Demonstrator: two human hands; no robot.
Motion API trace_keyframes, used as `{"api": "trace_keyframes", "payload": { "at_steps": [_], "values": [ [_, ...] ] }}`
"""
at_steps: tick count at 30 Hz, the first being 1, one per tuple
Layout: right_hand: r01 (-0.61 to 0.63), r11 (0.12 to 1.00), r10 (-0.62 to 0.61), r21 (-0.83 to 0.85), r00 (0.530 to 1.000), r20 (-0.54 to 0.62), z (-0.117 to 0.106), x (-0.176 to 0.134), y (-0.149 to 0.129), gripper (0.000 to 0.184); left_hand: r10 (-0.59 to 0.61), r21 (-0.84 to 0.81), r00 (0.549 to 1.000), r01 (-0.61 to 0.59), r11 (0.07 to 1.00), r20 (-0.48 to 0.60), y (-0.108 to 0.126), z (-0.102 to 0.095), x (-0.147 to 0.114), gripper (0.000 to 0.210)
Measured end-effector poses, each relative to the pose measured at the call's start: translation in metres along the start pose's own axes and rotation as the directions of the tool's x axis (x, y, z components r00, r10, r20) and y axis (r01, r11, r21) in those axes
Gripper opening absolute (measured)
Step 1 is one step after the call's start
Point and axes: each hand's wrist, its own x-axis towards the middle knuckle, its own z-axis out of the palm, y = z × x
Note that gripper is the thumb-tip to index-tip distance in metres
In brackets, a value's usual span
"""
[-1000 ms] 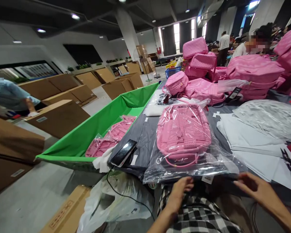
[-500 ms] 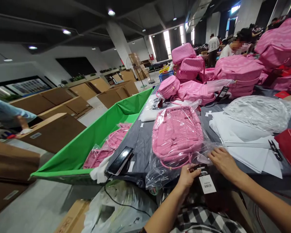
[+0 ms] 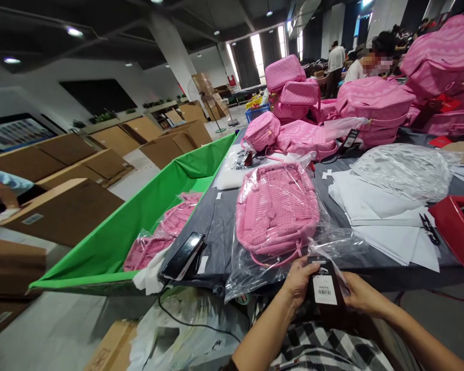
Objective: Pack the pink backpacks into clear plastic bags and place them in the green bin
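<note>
A pink backpack [image 3: 278, 208] lies in a clear plastic bag [image 3: 235, 278] at the table's front edge. Just below it, my left hand [image 3: 299, 281] pinches the top of a black hang tag [image 3: 319, 265] that bears a white barcode label [image 3: 325, 289]. My right hand [image 3: 359, 293] is closed on the edge of a small translucent plastic sleeve [image 3: 338, 270] beside the tag. That sleeve runs behind the tag's right side; whether it goes around the tag I cannot tell. My right fingertips are partly hidden.
Left of the table stands a green fabric bin [image 3: 139, 216] holding bagged pink bags. A phone [image 3: 183, 255] lies at the table corner. White papers [image 3: 386, 232], black thread snips [image 3: 429, 229] and a red tape dispenser [image 3: 456, 232] are to the right. Pink bags [image 3: 375, 108] are piled behind.
My right hand has come down from the clear bag's edge to beside the tag, bringing the translucent sleeve along. My left hand still pinches the tag. The view has shifted slightly.
</note>
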Motion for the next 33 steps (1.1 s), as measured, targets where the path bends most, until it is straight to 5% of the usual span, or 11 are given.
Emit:
{"api": "trace_keyframes", "payload": {
  "at_steps": [9, 15, 21, 24, 27, 30, 33],
  "values": [
    [-0.032, 0.999, 0.032, 0.001, 0.974, -0.224, -0.013, -0.009, 0.028, 0.039, -0.051, 0.056, 0.992, 0.058, 0.997, -0.119, -0.012, -0.013, 0.002, 0.055],
    [-0.034, 0.97, 0.064, 0.24, 0.991, -0.119, 0.022, -0.013, 0.035, 0.054, -0.067, 0.062, 0.988, 0.077, 0.995, -0.14, -0.011, -0.009, 0.002, 0.062],
    [-0.102, 0.904, 0.159, 0.416, 0.982, -0.106, 0.013, -0.032, 0.032, 0.079, 0.109, 0.334, 0.986, -0.062, 0.941, -0.123, -0.032, -0.02, 0.007, 0.067],
    [-0.075, 0.924, 0.171, 0.375, 0.958, -0.229, 0.017, -0.036, 0.026, 0.078, 0.227, 0.719, 0.974, -0.17, 0.673, 0.018, -0.035, -0.03, 0.002, 0.054],
    [-0.066, 0.968, 0.161, 0.243, 0.905, -0.394, 0.028, -0.035, 0.026, 0.071, 0.218, 0.954, 0.955, -0.24, 0.179, 0.2, -0.021, -0.035, -0.013, 0.049],
    [-0.09, 0.995, 0.093, 0.032, 0.83, -0.55, 0.036, -0.036, 0.033, 0.057, 0.261, 0.914, 0.88, -0.353, -0.2, 0.398, 0.004, -0.022, -0.023, 0.021],
    [-0.002, 0.97, -0.148, -0.243, 0.788, -0.598, 0.043, -0.041, 0.044, 0.043, 0.101, 0.694, 0.706, -0.643, -0.326, 0.701, 0.025, 0.009, -0.012, 0.027]
  ]
}}
